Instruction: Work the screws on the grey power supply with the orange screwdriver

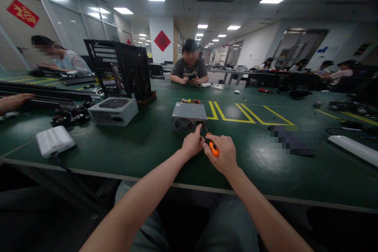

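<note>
A grey computer power supply (189, 111) sits on the green table in front of me, its fan grille facing me. My left hand (192, 141) has its index finger stretched out to the lower right of that face, at the dark socket; the other fingers look curled and are partly hidden. In my right hand (223, 151) is an orange-and-black screwdriver (214, 149), gripped by the handle. Its thin shaft points up at the right edge of the power supply; where the tip touches cannot be made out. Both hands are close together.
A second power supply (113, 111) and an open black computer case (119, 69) stand to the left. Nearer is a white box-shaped device (55, 141). Another person's hand (16, 102) reaches in at far left. A person (189, 65) sits opposite. A blurred dark object (292, 139) lies right.
</note>
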Demonstrator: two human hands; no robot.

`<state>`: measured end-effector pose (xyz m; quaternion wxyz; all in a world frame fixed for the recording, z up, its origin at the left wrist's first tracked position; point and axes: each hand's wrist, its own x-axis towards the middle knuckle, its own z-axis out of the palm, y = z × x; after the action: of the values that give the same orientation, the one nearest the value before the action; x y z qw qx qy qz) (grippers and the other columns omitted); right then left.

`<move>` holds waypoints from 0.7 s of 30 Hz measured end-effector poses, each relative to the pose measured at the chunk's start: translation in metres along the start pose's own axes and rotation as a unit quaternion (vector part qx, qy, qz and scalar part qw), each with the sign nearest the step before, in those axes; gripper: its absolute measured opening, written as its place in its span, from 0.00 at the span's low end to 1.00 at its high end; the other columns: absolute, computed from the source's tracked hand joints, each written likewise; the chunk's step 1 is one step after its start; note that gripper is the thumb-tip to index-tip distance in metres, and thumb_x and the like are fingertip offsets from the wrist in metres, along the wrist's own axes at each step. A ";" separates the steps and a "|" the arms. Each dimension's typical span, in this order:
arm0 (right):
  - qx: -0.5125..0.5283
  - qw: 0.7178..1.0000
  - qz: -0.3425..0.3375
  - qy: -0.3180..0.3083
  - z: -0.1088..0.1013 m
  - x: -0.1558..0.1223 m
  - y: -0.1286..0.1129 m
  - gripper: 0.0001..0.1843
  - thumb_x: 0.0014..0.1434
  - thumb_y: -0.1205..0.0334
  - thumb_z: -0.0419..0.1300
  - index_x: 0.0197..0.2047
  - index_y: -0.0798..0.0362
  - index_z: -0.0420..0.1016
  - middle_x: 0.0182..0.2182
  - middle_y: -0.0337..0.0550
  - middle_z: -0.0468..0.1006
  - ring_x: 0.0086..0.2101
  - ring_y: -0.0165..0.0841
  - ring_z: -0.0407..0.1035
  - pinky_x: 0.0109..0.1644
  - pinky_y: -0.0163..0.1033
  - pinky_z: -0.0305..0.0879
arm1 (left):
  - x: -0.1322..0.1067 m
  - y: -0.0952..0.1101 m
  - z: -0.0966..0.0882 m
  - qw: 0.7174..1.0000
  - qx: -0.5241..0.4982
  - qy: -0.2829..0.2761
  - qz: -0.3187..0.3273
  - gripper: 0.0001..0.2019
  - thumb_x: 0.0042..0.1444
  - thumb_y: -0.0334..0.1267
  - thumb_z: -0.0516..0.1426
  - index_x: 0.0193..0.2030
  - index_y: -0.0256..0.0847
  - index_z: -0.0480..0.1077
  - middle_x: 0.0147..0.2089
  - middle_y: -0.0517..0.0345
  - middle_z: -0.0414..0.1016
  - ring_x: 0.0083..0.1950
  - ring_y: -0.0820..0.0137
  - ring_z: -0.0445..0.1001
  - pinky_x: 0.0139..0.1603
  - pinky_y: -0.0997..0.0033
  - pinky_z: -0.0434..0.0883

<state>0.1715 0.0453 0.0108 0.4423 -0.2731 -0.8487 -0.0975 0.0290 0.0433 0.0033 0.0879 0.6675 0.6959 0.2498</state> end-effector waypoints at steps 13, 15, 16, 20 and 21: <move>-0.014 0.999 -0.021 -0.023 -0.006 0.004 -0.005 0.08 0.54 0.56 0.55 0.30 0.50 0.71 0.25 0.40 0.64 0.31 0.34 0.57 0.36 0.40 0.52 | 0.001 -0.002 0.000 1.000 -0.002 -0.001 0.016 0.33 0.55 0.36 0.48 0.65 0.38 0.39 0.34 0.55 0.74 0.35 0.65 0.73 0.38 0.67 0.68; -0.012 1.000 -0.020 -0.015 -0.005 0.003 -0.004 0.08 0.55 0.56 0.55 0.31 0.50 0.70 0.25 0.40 0.65 0.31 0.34 0.58 0.36 0.40 0.52 | 0.001 -0.002 0.001 1.000 -0.003 0.000 0.014 0.32 0.55 0.36 0.48 0.65 0.38 0.39 0.34 0.55 0.74 0.35 0.65 0.73 0.39 0.67 0.68; -0.009 1.000 -0.017 -0.006 -0.004 0.002 -0.003 0.08 0.55 0.56 0.55 0.33 0.51 0.70 0.25 0.40 0.67 0.30 0.33 0.58 0.36 0.39 0.53 | 0.001 -0.001 0.001 1.000 -0.002 0.002 0.011 0.32 0.55 0.36 0.47 0.65 0.38 0.39 0.34 0.54 0.74 0.35 0.65 0.73 0.39 0.67 0.68; 0.011 1.000 0.002 0.020 -0.001 0.000 0.000 0.10 0.57 0.58 0.52 0.39 0.55 0.69 0.26 0.40 0.71 0.27 0.32 0.61 0.36 0.39 0.55 | -0.001 0.001 0.000 1.000 0.003 0.009 -0.001 0.31 0.55 0.35 0.47 0.65 0.38 0.41 0.33 0.54 0.74 0.35 0.64 0.74 0.39 0.66 0.68; 0.012 1.000 0.004 0.021 -0.001 0.000 -0.001 0.10 0.57 0.58 0.52 0.38 0.55 0.69 0.25 0.40 0.71 0.27 0.32 0.61 0.36 0.39 0.55 | -0.001 0.001 0.000 1.000 0.004 0.009 -0.003 0.31 0.55 0.35 0.47 0.65 0.38 0.42 0.33 0.54 0.74 0.35 0.64 0.74 0.39 0.65 0.68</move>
<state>0.1719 0.0444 0.0110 0.4638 -0.2689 -0.8391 -0.0917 0.0303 0.0426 0.0039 0.0797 0.6638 0.6995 0.2524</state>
